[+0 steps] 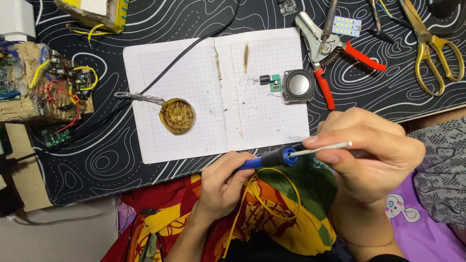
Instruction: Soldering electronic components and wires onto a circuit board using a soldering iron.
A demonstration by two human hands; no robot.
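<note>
My left hand (221, 182) grips the blue and black handle of a soldering iron (269, 158), held level just off the near edge of the table. My right hand (371, 153) pinches the iron's pale thin metal shaft (325, 148), thumb and fingers closed around it. A yellow wire (264, 194) loops below the handle over my lap. On the open squared notebook (184, 73) lie a small green circuit board (275, 83) and a small black speaker (298, 85), joined by thin wires.
A round tin of brass tip-cleaning wool (177, 115) sits on the notebook. Red-handled wire strippers (330, 53), gold scissors (432, 46) and a small LED panel (347, 25) lie at the back right. A cardboard block with wired circuit boards (43, 82) stands at the left.
</note>
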